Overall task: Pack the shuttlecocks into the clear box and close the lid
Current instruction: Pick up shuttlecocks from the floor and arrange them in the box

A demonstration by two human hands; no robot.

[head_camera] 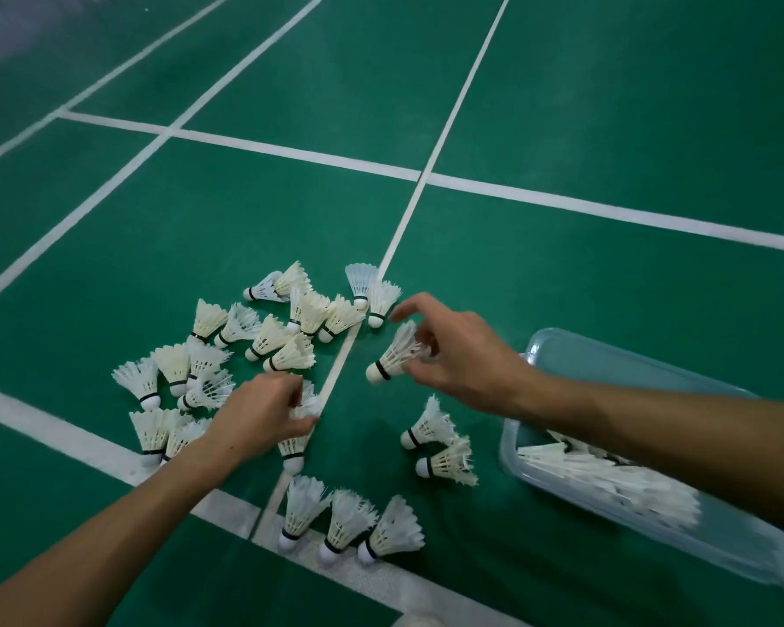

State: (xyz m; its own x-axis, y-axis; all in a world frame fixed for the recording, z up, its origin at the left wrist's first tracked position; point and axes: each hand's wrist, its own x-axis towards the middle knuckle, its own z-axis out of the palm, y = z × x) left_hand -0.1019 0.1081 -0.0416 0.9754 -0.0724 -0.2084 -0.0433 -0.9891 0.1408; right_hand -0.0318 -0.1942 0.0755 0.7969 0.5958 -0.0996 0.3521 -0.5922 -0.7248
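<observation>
Several white feather shuttlecocks [263,341] lie scattered on the green court floor. My right hand [458,355] pinches one shuttlecock [392,357] by its feathers, cork end pointing down-left, just above the floor. My left hand [259,416] is closed on another shuttlecock [293,448], whose cork shows below my fingers. The clear box [517,463] stands open at the right with several shuttlecocks [607,481] inside, partly hidden by my right forearm. Its lid [607,355] lies behind the box.
White court lines [290,151] cross the floor. Two shuttlecocks [440,445] lie between my hands and the box, and three more [349,522] sit in a row near the front. The floor beyond the pile is bare green mat.
</observation>
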